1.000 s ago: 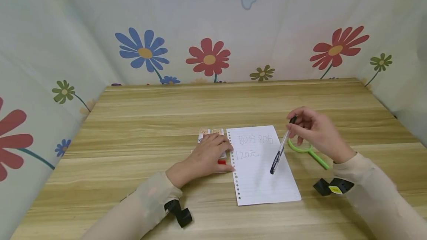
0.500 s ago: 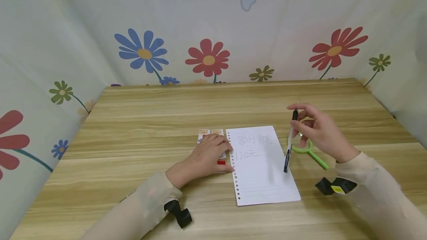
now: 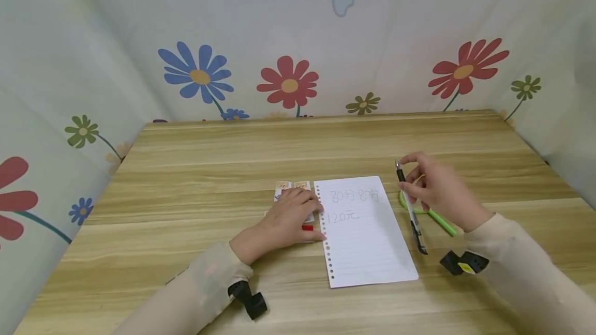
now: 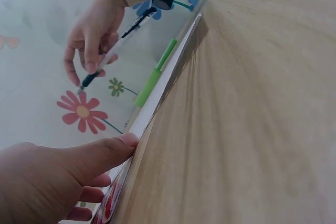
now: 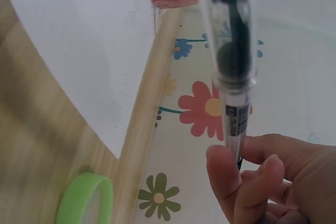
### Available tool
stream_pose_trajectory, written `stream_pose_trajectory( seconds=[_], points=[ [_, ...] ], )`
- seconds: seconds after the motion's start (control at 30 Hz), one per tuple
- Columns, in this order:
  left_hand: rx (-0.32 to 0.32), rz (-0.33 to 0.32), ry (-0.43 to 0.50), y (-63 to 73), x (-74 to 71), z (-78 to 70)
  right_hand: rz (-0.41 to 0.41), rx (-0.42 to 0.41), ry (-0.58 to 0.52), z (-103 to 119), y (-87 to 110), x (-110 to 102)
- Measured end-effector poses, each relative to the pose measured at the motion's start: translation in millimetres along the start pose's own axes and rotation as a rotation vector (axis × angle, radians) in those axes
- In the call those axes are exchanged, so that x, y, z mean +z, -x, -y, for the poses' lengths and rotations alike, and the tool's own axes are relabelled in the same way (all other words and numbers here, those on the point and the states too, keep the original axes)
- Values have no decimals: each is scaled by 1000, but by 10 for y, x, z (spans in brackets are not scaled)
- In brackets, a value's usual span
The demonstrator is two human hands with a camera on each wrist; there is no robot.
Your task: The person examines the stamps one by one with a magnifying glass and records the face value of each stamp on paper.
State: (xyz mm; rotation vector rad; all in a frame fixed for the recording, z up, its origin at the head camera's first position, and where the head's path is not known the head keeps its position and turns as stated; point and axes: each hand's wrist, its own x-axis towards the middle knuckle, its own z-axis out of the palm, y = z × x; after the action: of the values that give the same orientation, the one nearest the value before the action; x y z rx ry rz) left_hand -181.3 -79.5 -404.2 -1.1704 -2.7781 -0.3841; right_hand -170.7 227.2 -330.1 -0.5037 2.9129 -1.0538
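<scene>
My left hand (image 3: 286, 221) rests over several small printed stamps (image 3: 301, 185), its fingertips and thumb at the punched edge of a lined sheet of paper (image 3: 368, 252). A red patch of one stamp shows between thumb and fingers; the hand covers most of the others. Handwriting reading 80分 80分 and 120元 is on the sheet. My right hand (image 3: 437, 190) pinches a clear-barrelled black pen (image 3: 410, 208) near its clicker end, above the sheet's right edge. The pen slants with its lower end towards the front. Partly behind that hand is a green magnifying glass (image 3: 442, 224).
A wood-grain table (image 3: 223, 154) carries everything. White cloth with printed flowers (image 3: 288, 85) hangs behind it and at both sides. Each forearm wears a black wrist camera (image 3: 249, 300) over a beige sleeve.
The right hand has carried the pen rightwards off the sheet's middle and turned it, so its clicker end now leans left. The left hand and the sheet keep their places.
</scene>
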Motion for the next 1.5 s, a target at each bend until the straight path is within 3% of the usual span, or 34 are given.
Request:
stream_pose_trajectory(
  seconds=[0.3, 0.83, 1.17, 1.5],
  points=[
    [-2, 0, 3, -1, 3, -5, 90, 57, 25, -74, 11, 136],
    [4, 2, 2, 1, -8, -12, 182, 99, 148, -174, -7, 370],
    [16, -4, 4, -8, -42, -11, 209, 136, 202, -164, -3, 368],
    [34, -29, 4, -23, -104, -6, 168, 118, 135, -162, 73, 173]
  ],
)
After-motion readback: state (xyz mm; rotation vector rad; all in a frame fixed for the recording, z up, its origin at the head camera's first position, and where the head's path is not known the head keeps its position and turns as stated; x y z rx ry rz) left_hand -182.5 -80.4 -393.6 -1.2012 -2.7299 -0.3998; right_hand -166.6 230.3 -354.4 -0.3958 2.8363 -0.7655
